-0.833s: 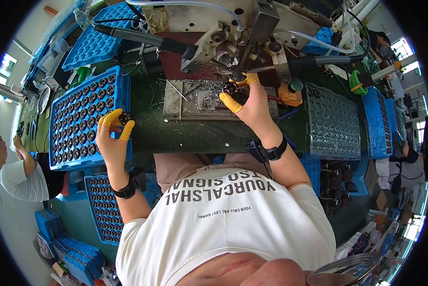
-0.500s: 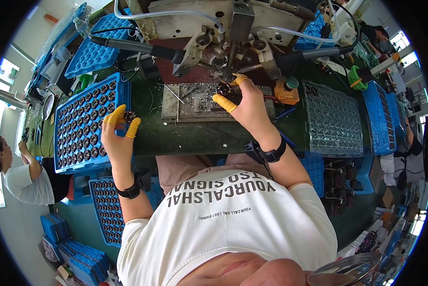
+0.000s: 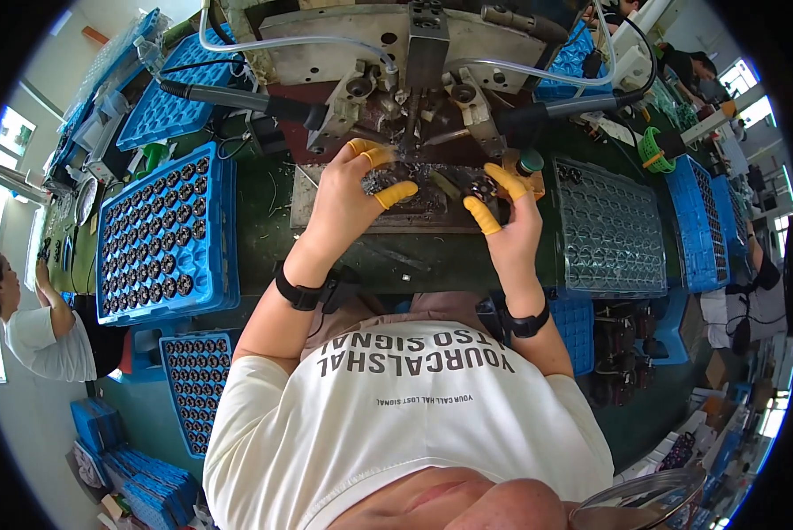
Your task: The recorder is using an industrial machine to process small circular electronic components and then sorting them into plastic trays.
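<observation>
At left of the frame a blue plastic tray with round pockets [image 3: 162,234] is filled with small dark round parts [image 3: 149,265]; at right a clear moulded blister tray [image 3: 608,225] lies on the green bench. Upper centre, the left hand [image 3: 348,199], yellow-capped fingers loosely spread, touches the grey metal fixture plate [image 3: 414,208]. The right hand [image 3: 511,225] pinches a small dark round component [image 3: 483,187] there.

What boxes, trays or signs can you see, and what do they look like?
Blue plastic tray: left of the left hand, rectangular, rows of small dark round parts.
Clear plastic tray: right of the right hand, rectangular, rows of round pockets.
Second blue tray: lower left, below the bench, dark parts.
No signs or screens.
</observation>
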`<state>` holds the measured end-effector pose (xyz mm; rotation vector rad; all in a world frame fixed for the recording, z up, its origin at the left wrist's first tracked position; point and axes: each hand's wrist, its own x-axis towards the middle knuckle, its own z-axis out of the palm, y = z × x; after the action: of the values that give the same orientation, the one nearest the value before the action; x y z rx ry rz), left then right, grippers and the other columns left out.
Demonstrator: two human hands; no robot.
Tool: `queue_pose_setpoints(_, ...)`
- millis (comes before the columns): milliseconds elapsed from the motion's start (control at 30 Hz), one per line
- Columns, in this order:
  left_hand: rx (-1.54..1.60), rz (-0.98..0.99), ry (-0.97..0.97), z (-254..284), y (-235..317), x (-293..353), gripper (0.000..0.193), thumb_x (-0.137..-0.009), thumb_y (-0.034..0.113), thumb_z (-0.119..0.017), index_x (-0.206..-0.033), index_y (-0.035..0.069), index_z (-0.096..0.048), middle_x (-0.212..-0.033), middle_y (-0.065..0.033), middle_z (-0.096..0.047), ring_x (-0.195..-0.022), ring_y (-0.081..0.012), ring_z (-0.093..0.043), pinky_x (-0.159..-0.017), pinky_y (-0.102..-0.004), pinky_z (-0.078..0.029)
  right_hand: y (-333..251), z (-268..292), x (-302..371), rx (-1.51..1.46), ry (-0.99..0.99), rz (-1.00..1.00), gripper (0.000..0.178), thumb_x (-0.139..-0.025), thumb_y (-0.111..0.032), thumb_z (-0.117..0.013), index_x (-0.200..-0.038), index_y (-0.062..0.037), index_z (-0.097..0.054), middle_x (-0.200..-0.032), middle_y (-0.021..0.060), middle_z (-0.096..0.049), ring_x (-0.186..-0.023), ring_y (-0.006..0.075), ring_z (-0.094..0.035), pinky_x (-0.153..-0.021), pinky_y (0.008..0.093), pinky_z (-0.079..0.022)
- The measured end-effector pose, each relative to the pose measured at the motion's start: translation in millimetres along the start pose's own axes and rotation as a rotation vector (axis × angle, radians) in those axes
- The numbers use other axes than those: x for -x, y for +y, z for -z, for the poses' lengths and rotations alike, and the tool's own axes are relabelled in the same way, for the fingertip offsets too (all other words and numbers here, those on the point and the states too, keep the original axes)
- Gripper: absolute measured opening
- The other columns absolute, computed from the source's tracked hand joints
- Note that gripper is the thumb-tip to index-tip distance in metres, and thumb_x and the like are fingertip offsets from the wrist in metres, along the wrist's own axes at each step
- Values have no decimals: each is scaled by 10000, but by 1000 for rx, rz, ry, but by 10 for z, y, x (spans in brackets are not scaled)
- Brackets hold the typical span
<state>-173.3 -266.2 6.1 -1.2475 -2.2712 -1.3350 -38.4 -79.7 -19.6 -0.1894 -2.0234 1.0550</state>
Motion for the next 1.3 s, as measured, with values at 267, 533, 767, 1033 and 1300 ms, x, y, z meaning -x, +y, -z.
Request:
queue_pose_setpoints(267,17,102,-151,42,63,-44,477,-688,233,-835,-1009,-56,-633,-964,-154,-615,-846,-337,-618,-738,-360,-508,194,355,110,239,58,60,442,-709,-106,-821,-1101,-38,-628,-1084,115,-628,-980,263,-607,-867,335,-485)
queue_pose_setpoints(533,9,7,-41,-75,32,65,500,-705,234,-828,-1051,-51,-608,-994,-165,-598,-890,-347,-613,-758,-376,-511,424,327,-128,400,65,141,437,-778,-104,-760,-1170,-48,-573,-1226,136,-592,-1202,338,-517,-953,397,-459)
queue_pose_setpoints(767,36,65,32,447,-17,406,503,-779,207,-773,-1200,5,-588,-1053,-130,-634,-946,-277,-613,-816,-328,-490,576,275,-146,459,-20,181,410,-813,-100,-725,-1186,-31,-567,-1260,167,-582,-1207,360,-515,-965,397,-441)
queue_pose_setpoints(1033,-566,399,339,1734,-446,1355,196,-786,81,-708,-981,83,-727,-1003,-123,-657,-941,-314,-597,-807,-367,-495,598,439,-105,484,-36,63,423,-894,-136,-670,-1259,29,-532,-1273,156,-576,-1156,254,-568,-940,346,-464)
queue_pose_setpoints(1300,-832,530,102,2123,-583,1926,283,-888,87,-601,-1163,81,-668,-1158,-170,-583,-1058,-339,-546,-936,-396,-423,635,1117,-611,37,22,-273,362,-855,-72,-696,-1203,-23,-606,-1136,88,-631,-1017,146,-591,-881,268,-455)
